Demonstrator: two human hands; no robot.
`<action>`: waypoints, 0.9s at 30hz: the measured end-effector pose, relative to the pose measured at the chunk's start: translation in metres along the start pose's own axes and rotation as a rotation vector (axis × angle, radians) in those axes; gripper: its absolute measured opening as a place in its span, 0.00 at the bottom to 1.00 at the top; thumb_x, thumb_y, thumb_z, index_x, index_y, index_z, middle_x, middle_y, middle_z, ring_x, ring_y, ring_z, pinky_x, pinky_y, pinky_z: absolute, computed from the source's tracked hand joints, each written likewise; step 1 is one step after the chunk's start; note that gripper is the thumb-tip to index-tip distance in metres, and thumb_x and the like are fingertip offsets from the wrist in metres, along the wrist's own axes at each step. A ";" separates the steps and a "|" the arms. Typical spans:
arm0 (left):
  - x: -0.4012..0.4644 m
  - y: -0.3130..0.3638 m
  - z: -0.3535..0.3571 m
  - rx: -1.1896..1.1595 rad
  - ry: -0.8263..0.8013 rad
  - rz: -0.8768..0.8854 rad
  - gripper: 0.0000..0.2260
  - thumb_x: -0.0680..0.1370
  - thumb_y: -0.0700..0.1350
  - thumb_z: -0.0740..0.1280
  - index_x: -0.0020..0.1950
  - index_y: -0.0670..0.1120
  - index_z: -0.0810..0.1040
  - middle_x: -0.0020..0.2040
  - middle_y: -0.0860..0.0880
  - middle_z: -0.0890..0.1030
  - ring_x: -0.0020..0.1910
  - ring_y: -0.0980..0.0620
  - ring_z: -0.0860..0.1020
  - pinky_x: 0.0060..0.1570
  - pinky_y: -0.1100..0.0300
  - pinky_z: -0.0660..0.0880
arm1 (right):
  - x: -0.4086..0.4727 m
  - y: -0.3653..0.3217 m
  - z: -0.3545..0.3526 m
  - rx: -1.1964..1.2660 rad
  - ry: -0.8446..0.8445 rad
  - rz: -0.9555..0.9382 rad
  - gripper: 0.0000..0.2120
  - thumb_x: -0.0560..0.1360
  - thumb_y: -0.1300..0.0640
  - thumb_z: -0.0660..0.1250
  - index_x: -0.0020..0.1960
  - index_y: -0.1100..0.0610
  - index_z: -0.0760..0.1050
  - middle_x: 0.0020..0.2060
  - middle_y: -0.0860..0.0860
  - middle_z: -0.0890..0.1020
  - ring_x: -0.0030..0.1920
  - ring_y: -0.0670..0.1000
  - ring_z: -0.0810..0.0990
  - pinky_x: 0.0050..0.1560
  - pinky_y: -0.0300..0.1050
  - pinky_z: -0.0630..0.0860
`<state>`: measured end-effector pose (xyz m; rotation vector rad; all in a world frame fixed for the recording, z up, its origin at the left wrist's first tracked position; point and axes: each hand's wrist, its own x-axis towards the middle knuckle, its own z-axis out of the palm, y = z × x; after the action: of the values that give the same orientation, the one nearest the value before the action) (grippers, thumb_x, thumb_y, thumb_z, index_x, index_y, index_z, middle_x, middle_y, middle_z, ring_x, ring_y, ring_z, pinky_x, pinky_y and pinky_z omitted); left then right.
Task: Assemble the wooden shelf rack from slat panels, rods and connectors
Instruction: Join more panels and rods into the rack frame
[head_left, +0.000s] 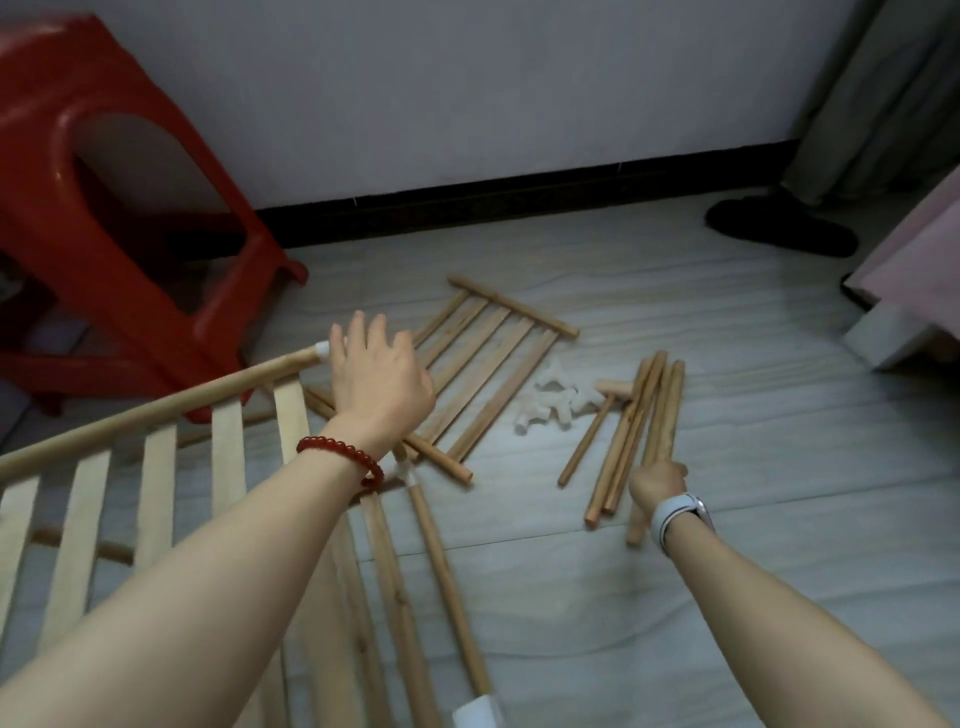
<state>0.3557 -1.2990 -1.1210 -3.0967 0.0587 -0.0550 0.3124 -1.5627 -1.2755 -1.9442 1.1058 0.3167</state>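
A partly built rack fills the lower left: a pale slat panel (156, 467) with a long top rod (156, 405) ending in a white corner connector (323, 352). My left hand (379, 379) is spread just right of that connector, fingers straight, holding nothing. Further rods of the rack (405, 571) run toward me from another white connector (410, 475). A second slat panel (493, 364) lies flat on the floor. My right hand (657, 480) grips one rod (670, 410) of a loose bundle of rods (621, 452). Loose white connectors (550, 405) lie between the flat panel and the bundle.
A small wooden mallet (597, 415) lies beside the connectors. A red plastic stool (104, 208) stands at the left against the wall. A dark slipper (779, 228) and a curtain are at the back right, a pink and white furniture corner (909, 322) at the right edge.
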 end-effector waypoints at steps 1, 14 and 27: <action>-0.003 -0.003 -0.002 -0.068 -0.021 0.009 0.22 0.79 0.48 0.58 0.71 0.44 0.65 0.76 0.41 0.58 0.76 0.42 0.51 0.74 0.45 0.45 | -0.007 -0.004 0.000 0.039 -0.005 -0.032 0.19 0.77 0.66 0.57 0.66 0.71 0.59 0.62 0.68 0.71 0.61 0.66 0.72 0.57 0.52 0.69; -0.172 0.007 -0.052 -0.607 -0.431 0.262 0.16 0.79 0.57 0.58 0.57 0.49 0.78 0.52 0.51 0.81 0.49 0.54 0.78 0.48 0.59 0.75 | -0.197 -0.058 -0.055 0.577 -0.372 -0.586 0.03 0.79 0.60 0.61 0.49 0.54 0.68 0.33 0.52 0.73 0.26 0.47 0.70 0.25 0.40 0.70; -0.263 -0.011 -0.042 -0.343 -0.425 0.325 0.23 0.78 0.58 0.57 0.65 0.43 0.69 0.50 0.45 0.81 0.52 0.44 0.76 0.56 0.51 0.66 | -0.289 -0.054 -0.082 0.436 -0.474 -0.667 0.03 0.79 0.61 0.59 0.48 0.54 0.68 0.36 0.52 0.73 0.29 0.47 0.73 0.31 0.40 0.73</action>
<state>0.0924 -1.2793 -1.0881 -3.2994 0.6083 0.6873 0.1740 -1.4455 -1.0295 -1.6105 0.1666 0.1362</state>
